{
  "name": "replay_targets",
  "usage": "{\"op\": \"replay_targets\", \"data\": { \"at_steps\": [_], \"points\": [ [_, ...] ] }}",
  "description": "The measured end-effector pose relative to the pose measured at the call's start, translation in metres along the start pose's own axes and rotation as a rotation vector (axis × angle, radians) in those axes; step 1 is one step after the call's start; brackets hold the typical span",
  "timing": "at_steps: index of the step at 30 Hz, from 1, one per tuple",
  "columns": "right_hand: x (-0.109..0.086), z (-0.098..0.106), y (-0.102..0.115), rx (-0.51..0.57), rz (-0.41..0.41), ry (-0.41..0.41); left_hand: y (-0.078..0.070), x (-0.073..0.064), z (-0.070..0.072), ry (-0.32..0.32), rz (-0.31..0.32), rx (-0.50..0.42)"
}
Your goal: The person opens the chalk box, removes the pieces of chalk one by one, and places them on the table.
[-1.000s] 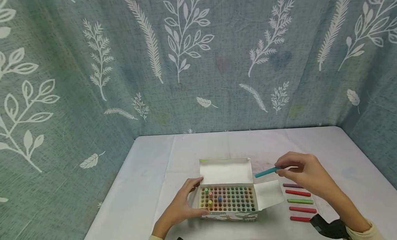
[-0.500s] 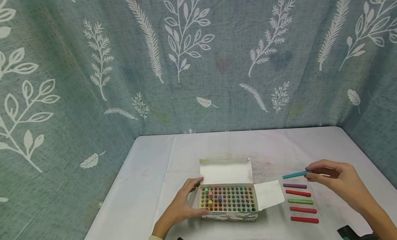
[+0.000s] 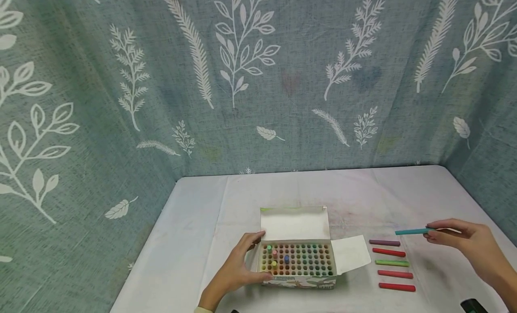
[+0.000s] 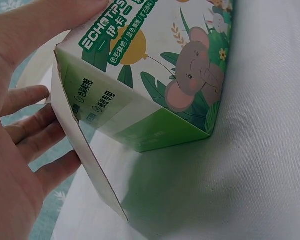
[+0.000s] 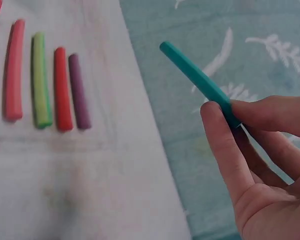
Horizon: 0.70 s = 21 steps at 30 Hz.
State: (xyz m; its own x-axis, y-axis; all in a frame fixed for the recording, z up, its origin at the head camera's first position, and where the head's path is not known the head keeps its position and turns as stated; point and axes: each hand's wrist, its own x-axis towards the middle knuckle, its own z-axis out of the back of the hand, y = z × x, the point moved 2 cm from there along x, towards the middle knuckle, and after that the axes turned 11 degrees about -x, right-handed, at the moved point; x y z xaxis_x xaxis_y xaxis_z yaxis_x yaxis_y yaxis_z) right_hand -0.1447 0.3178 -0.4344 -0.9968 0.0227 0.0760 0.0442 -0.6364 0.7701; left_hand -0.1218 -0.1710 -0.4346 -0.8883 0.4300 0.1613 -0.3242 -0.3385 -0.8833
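Note:
My right hand point(image 3: 470, 241) pinches a teal chalk stick point(image 3: 414, 231) near one end, between thumb and fingers. It is held to the right of the box, its free end pointing left; the right wrist view shows the teal chalk point(image 5: 197, 77) too. My left hand point(image 3: 238, 263) grips the left end of an open chalk box point(image 3: 299, 281), thumb at the front and fingers at the back. In the left wrist view, the fingers point(image 4: 55, 135) lie against an opened side flap point(image 4: 90, 160). Green, pink, yellow and blue chalk tops stand out of the box's holed insert.
Right of the box lies a column of chalk sticks: purple point(image 3: 384, 243), red point(image 3: 389, 252), green point(image 3: 392, 262), pinkish red point(image 3: 395, 274) and another red point(image 3: 397, 287). The box's lid point(image 3: 295, 223) and right flap point(image 3: 350, 253) stand folded out. A patterned curtain point(image 3: 262, 79) hangs behind the table.
My right hand has moved right with the teal chalk, from beside the box's lid to past the column of sticks. The left hand and box stay put.

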Motion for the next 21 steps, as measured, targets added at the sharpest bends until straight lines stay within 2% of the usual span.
{"op": "replay_targets", "data": {
  "at_steps": [4,9,11,15,19,21],
  "points": [
    [0.005,-0.004,-0.027,0.021,-0.074,0.022,-0.001,0.000,0.000,-0.002,-0.014,0.005],
    [0.012,-0.009,-0.076,-0.043,-0.268,0.057,-0.003,0.001,-0.001,-0.003,-0.025,0.006],
    [0.015,-0.012,-0.097,-0.062,-0.311,0.064,-0.003,0.001,-0.001,-0.004,-0.022,0.004],
    [0.016,-0.016,-0.120,-0.048,-0.329,0.052,-0.003,0.000,-0.001,-0.005,-0.016,0.002],
    [0.017,-0.019,-0.124,-0.048,-0.332,0.026,-0.004,0.000,0.000,-0.008,-0.013,0.001],
    [0.018,-0.020,-0.126,-0.090,-0.345,0.010,-0.004,0.000,0.000,-0.009,-0.011,0.001]
  ]
}}
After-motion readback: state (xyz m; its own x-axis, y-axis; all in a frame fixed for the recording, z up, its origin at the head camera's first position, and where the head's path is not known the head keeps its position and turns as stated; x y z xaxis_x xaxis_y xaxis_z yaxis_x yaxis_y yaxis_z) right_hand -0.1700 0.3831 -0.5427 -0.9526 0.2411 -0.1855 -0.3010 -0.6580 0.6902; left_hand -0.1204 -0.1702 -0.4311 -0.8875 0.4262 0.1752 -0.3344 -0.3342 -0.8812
